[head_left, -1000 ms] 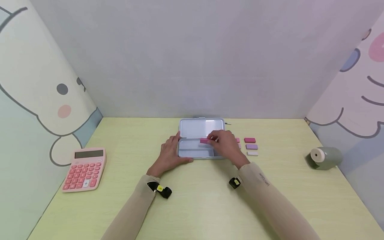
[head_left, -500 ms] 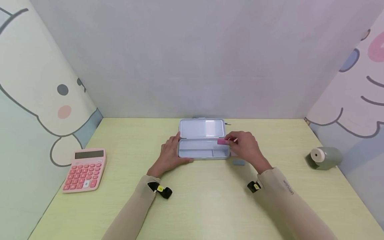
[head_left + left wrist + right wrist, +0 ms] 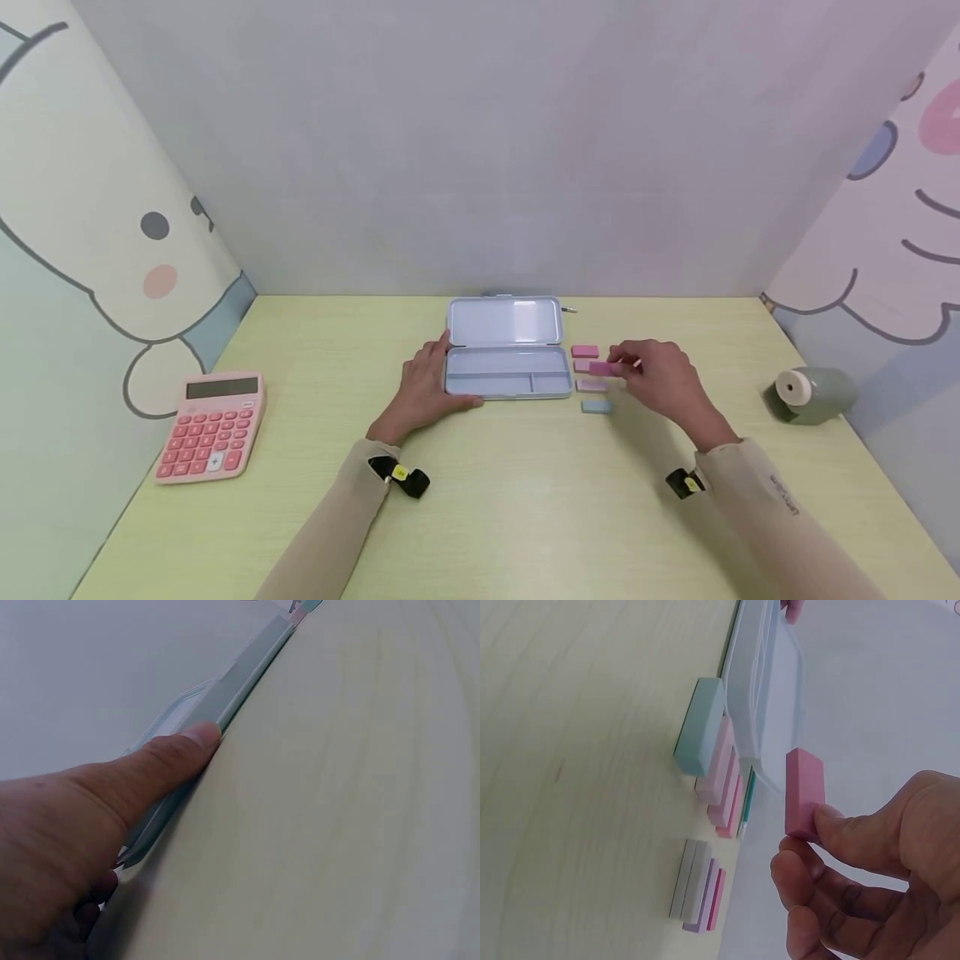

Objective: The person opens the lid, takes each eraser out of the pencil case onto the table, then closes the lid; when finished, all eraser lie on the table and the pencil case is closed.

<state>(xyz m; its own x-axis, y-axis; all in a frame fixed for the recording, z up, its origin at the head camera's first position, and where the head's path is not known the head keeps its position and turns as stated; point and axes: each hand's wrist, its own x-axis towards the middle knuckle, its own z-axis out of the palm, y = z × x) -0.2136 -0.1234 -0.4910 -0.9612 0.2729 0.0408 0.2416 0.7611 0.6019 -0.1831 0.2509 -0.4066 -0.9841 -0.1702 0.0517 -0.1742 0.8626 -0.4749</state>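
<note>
My right hand [image 3: 663,379] pinches a pink eraser [image 3: 602,368] between thumb and fingertips. It is held above a column of erasers right of the light-blue pencil case. That column has a darker pink eraser [image 3: 585,352], two paler pink ones and a blue-green eraser [image 3: 597,407]. The pencil case [image 3: 506,322] lies with its lid back, and no items show in its compartments. My left hand [image 3: 427,387] holds the case at its left end, thumb against the front wall [image 3: 240,694]. In the right wrist view, a second group holds whitish, lilac [image 3: 703,900] and deep pink erasers.
A pink calculator [image 3: 210,427] lies at the table's left. Near the right edge is a grey-green cylindrical object [image 3: 817,396] with a pale round end. A thin green stick with a metal tip [image 3: 747,802] lies behind the case. A wall closes the table's back.
My right hand has moved right with the pink eraser, from over the pencil case to over the eraser column, revealing the case's right compartment. The left hand has stayed put.
</note>
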